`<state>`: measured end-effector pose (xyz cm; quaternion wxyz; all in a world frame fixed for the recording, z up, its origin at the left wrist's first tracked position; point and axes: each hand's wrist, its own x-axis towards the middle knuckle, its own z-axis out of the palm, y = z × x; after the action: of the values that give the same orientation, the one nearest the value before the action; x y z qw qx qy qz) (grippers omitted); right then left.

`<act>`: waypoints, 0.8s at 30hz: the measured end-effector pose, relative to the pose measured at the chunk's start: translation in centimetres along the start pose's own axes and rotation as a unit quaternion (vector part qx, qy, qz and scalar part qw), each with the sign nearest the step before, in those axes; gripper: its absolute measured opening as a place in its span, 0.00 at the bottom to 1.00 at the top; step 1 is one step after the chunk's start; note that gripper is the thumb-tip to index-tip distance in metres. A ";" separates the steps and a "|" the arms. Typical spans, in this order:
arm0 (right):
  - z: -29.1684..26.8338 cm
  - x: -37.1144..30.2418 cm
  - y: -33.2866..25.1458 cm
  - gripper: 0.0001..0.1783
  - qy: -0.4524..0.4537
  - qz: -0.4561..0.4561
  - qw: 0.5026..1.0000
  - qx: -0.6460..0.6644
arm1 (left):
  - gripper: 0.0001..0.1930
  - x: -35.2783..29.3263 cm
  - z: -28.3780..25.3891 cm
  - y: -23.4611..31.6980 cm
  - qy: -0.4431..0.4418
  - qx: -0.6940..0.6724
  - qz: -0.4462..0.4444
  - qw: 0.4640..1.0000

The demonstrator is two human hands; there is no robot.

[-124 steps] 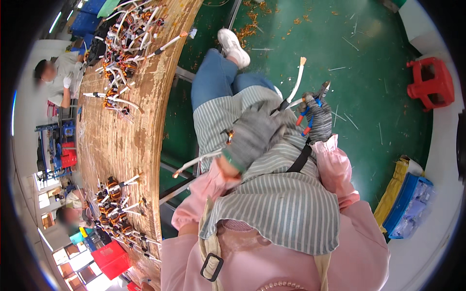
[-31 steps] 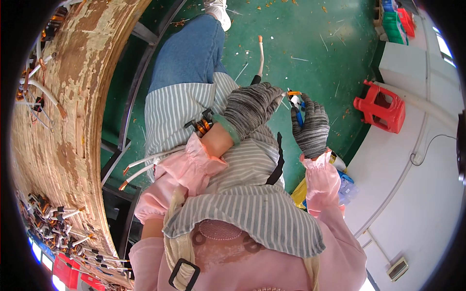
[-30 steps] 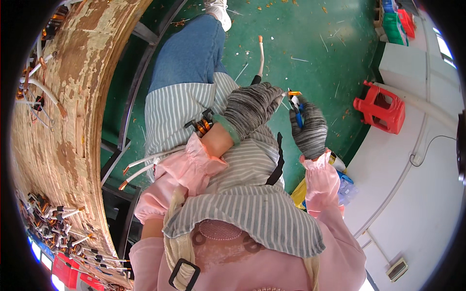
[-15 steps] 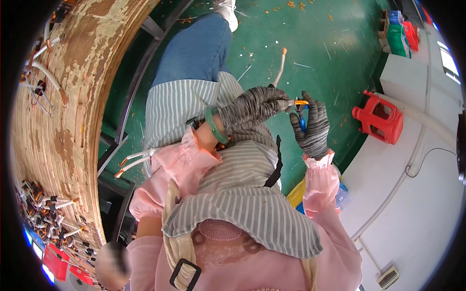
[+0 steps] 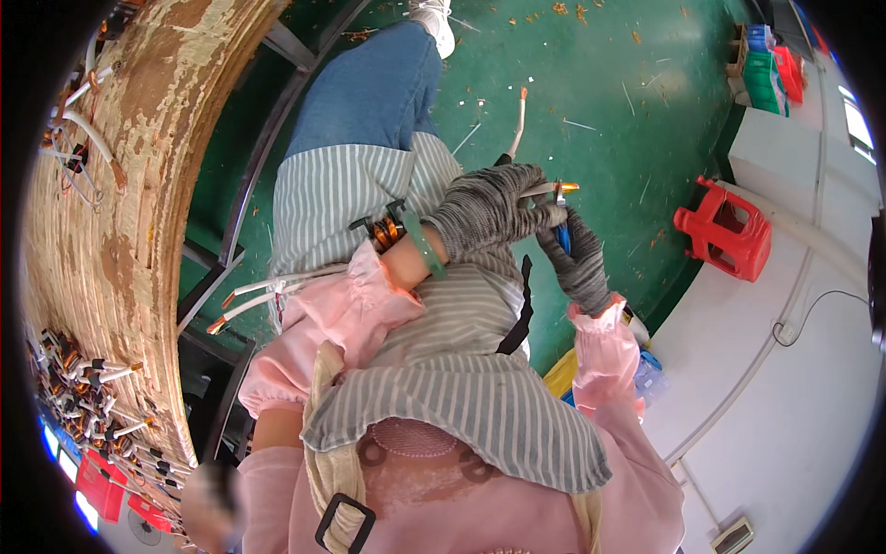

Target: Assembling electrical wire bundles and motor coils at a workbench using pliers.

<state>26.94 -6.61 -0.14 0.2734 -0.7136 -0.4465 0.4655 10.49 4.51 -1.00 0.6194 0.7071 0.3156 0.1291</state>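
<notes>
My left hand [image 5: 487,210], in a dark grey knit glove, is closed on a white-sleeved wire [image 5: 537,191] whose bare copper end [image 5: 569,187] sticks out to the right. Pliers [image 5: 563,236] with blue handles sit in my gloved right hand [image 5: 581,268], their jaws at the wire by the copper end. Another white lead [image 5: 520,125] with a copper tip rises beyond my left hand. Behind my left wrist, partly hidden, a copper coil [image 5: 386,231] with black ends lies over the striped apron. Two more copper-tipped leads [image 5: 247,297] extend left past my sleeve.
A worn wooden bench [image 5: 138,203] runs along the left, carrying many coils with white leads [image 5: 92,383]. Scraps litter the green floor [image 5: 591,83]. To the right, a red plastic stool [image 5: 724,229] stands by the white wall. Boxes [image 5: 764,78] are at the far right.
The pliers have turned more upright and moved left, closer to my left hand. My right hand has shifted slightly left and down. More of the copper coil shows by my left wrist.
</notes>
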 end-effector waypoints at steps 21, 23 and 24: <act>-3.1 -1.2 2.8 0.13 0.311 -0.053 0.884 0.345 | 0.27 0.7 1.3 -0.5 0.116 0.059 -0.057 0.990; -11.8 -1.5 6.3 0.11 0.363 -0.072 0.742 0.560 | 0.24 0.8 0.8 -1.0 0.104 -0.037 -0.086 0.990; -13.4 -1.8 5.9 0.11 0.316 -0.098 0.753 0.568 | 0.23 0.7 0.4 -0.6 0.085 0.023 -0.097 0.991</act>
<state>41.02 -10.53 1.48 0.7984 -0.4854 -0.0555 0.3519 11.09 4.61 -1.76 0.5840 0.6733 0.4372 0.1203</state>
